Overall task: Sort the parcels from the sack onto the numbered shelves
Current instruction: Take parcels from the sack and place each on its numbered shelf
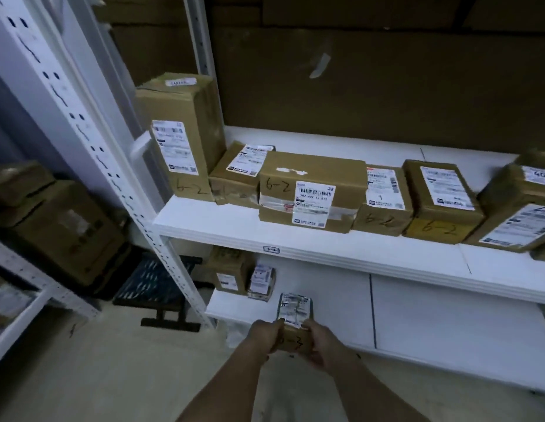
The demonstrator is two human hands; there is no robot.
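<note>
Fingers of both hands were curled round a small parcel (295, 322), left hand (265, 335) on its left end, right hand (321, 345) on its right, thumbs on top. The parcel was held in front of the lower shelf (432, 327), level with its front edge, not yet set down. It was a cardboard box marked "6-3", with a label on top. Judged light and stiff, since it filled only two hands; the label looked smooth, so the bare cardboard ends offered the surer hold. Boxes (311, 190) on the upper shelf (210, 220) bore "6-2".
</note>
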